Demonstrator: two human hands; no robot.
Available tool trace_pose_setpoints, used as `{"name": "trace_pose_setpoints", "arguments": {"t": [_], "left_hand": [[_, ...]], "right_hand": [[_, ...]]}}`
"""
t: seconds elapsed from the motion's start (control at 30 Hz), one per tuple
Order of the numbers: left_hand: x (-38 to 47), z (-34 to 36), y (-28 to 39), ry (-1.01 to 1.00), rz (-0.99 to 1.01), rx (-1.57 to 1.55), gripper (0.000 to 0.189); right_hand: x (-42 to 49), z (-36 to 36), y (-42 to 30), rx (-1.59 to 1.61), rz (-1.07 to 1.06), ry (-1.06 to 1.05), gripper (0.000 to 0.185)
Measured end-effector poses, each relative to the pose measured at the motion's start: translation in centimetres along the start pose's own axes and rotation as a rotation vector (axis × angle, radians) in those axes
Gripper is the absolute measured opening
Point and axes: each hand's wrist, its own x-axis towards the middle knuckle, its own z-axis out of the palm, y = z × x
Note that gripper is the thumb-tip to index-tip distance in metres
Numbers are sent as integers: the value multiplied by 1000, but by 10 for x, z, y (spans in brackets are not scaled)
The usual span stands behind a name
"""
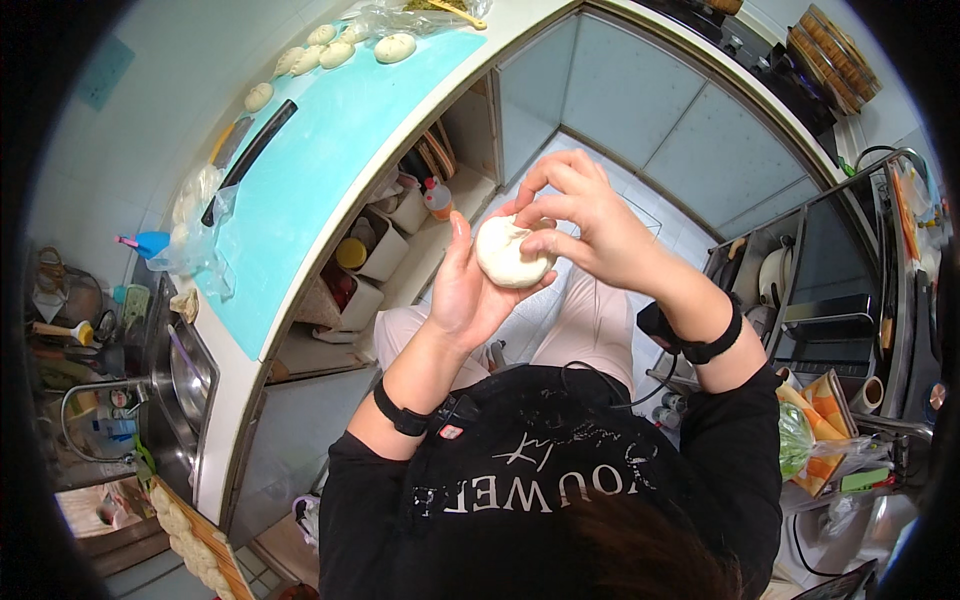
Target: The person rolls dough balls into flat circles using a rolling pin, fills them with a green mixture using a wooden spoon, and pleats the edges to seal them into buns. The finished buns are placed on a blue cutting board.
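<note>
A round, pale dough bun (510, 259) rests in the cupped palm of my left hand (469, 289), whose thumb stands up beside it. My right hand (581, 217) reaches over from the other side, its thumb and fingertips pinching folds of dough at the top of the bun. Both hands are in front of my body, above the floor and apart from the counter. On the counter lies a turquoise mat (337, 142). Several shaped buns (335, 53) sit along its far edge, with a larger one (394, 48) beside them and another bun (259, 97) nearer the rolling pin.
A black rolling pin (259, 150) lies on the mat near a clear plastic bag (217, 240). Another bag (420, 19) with a yellow utensil (466, 15) is at the back. The sink (187, 367) is left; a tray (217, 551) of buns is lower left; a shelf rack (795, 277) stands right.
</note>
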Motion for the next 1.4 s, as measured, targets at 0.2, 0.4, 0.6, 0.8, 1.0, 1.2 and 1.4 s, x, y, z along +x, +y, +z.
{"name": "trace_pose_setpoints", "arguments": {"t": [0.2, 0.4, 0.6, 0.8, 1.0, 1.2, 1.4], "left_hand": [[-2, -3, 2, 21, -36, 122, 73], [0, 5, -2, 58, 12, 189, 73], [2, 7, -5, 140, 147, 224, 68], [6, 5, -10, 166, 271, 386, 64], [5, 3, 0, 105, 188, 312, 66], [4, 1, 0, 105, 160, 338, 69], [5, 4, -7, 96, 136, 223, 78]], "right_hand": [[0, -10, 5, 74, -6, -106, 15], [-1, -4, -1, -45, -30, -36, 15], [-2, 1, -7, -101, 36, 91, 17], [-3, 7, -14, -183, 68, 92, 20], [0, -3, -6, -47, 37, 39, 21], [1, -3, -3, -73, -64, -33, 19], [2, 0, -7, -146, 89, 168, 14]]}}
